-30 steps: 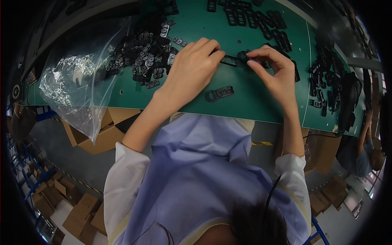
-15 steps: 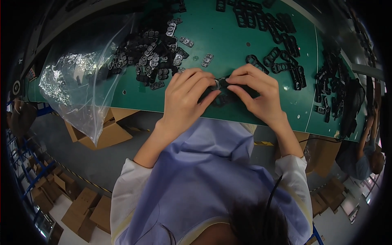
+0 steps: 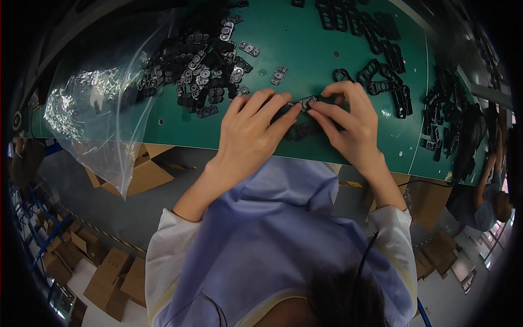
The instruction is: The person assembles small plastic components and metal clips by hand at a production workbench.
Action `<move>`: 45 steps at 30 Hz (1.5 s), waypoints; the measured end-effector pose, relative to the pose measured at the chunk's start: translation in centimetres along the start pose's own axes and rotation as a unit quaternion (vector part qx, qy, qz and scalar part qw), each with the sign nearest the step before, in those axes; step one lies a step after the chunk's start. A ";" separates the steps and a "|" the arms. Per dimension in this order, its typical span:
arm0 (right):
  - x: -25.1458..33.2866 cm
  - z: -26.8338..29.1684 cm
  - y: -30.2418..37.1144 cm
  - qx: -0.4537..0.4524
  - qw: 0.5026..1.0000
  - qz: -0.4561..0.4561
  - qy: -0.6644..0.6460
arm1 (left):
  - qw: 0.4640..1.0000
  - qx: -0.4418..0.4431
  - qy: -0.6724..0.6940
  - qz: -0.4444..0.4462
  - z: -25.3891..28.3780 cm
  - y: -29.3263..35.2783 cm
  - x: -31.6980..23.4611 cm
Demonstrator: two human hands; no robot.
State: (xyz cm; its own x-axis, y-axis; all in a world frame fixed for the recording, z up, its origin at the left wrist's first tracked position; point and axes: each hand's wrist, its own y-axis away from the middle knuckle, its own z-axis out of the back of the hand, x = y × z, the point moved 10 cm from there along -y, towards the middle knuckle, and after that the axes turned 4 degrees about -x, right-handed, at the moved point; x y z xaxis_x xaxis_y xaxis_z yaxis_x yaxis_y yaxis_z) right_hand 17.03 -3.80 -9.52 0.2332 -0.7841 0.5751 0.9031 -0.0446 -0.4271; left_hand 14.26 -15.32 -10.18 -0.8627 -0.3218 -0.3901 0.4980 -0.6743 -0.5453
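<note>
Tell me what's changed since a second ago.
The left hand and right hand drew closer together and toward the near edge of the flat green tabletop. Their grip now meets on one slim grey-black part. The heap of small grey-black parts and pile of narrow black parts stayed put.

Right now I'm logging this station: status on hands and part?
Left hand and right hand both on a small dark part. It's partly hidden. Second dark part close by on green table.
</note>
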 end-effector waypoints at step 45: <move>-6.2 6.4 0.7 -0.074 0.941 -0.192 -0.268 | 0.998 0.052 -0.033 -0.005 -1.7 -3.4 -0.4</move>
State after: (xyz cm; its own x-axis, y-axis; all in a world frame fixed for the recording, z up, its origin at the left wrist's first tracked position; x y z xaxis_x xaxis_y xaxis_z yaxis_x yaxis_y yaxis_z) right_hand 18.56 4.94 -8.94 0.0839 -0.2692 0.9594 0.9075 -0.3771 -0.1852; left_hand 13.02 -11.74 -9.47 -0.8732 -0.3554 -0.3334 0.4805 -0.7421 -0.4673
